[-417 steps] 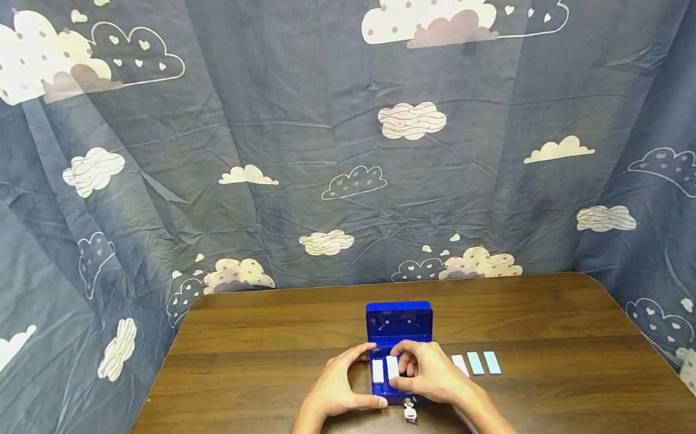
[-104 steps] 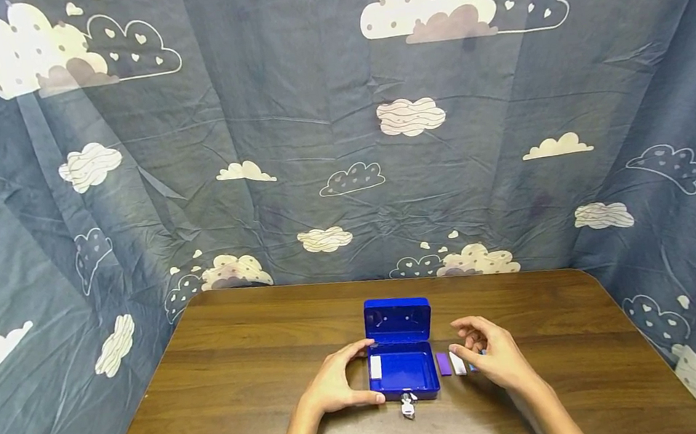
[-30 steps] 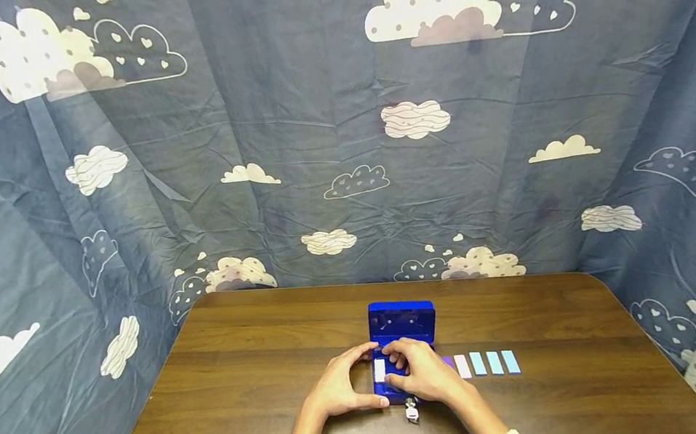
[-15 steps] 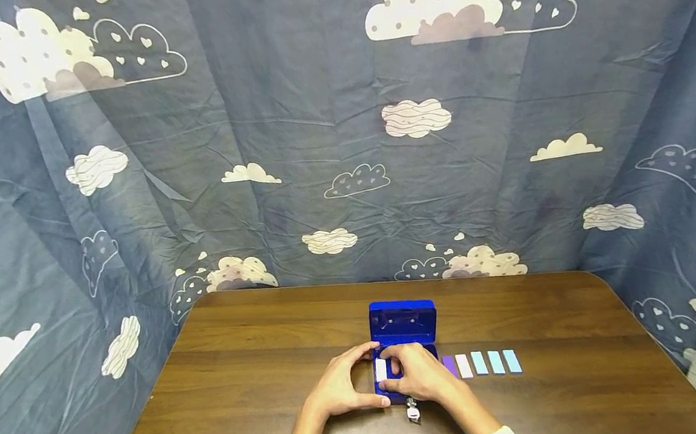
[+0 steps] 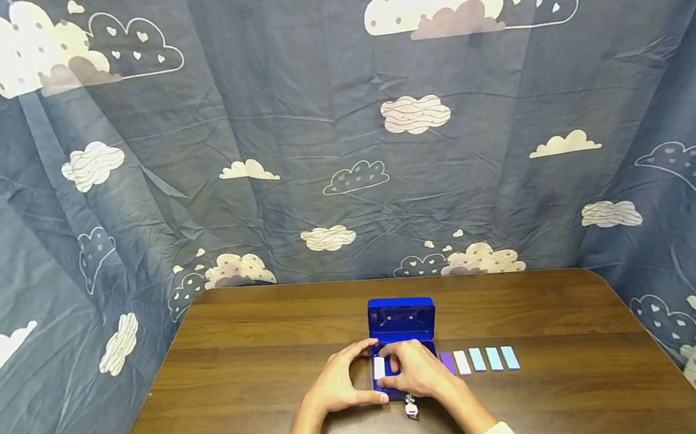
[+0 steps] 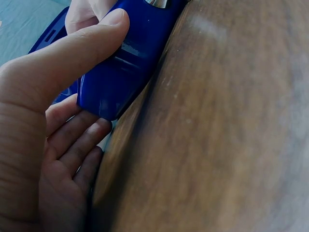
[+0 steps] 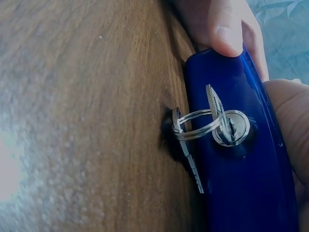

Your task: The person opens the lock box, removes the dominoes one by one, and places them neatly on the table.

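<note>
A small blue metal cash box (image 5: 434, 346) stands on the table with its lid (image 5: 402, 318) raised. My left hand (image 5: 334, 389) grips the box's left side, thumb at the front wall (image 6: 116, 82) and fingers toward the back. Inside, along the left wall, is a white block (image 5: 379, 367). My right hand (image 5: 418, 370) reaches into the box and pinches this block, thumb and forefinger right at its two ends. A key sits in the front lock (image 7: 236, 128), and a second key (image 7: 188, 154) hangs from its ring. My right hand covers much of the interior.
To the right of the box, a row of flat blocks lies on the wooden table (image 5: 242, 363): a purple one (image 5: 449, 363), a white one (image 5: 462, 362) and three light-blue ones (image 5: 493, 358). A cloud-patterned curtain (image 5: 286, 144) hangs behind the table.
Since the oldest frame, the light-blue block has left the box and the row outside has grown. Over the last second my right hand has moved left to the white block; my left hand stays.
</note>
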Demonstrator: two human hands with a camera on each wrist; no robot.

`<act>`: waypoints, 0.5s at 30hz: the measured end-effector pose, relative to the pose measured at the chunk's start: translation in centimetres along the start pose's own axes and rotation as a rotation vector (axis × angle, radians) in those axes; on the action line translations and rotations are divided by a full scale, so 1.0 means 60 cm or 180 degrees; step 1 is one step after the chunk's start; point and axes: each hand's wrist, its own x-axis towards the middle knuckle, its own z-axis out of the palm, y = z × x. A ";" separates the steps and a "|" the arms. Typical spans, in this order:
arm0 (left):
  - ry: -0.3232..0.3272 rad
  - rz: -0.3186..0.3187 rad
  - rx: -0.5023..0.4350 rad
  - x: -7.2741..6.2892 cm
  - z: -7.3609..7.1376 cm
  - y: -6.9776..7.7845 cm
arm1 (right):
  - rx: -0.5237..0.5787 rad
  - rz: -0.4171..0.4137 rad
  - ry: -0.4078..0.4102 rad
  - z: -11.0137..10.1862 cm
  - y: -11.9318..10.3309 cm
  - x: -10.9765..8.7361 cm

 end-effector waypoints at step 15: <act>-0.0002 -0.0059 -0.0003 -0.002 0.000 0.002 | 0.0293 -0.0145 -0.0077 -0.009 0.002 -0.003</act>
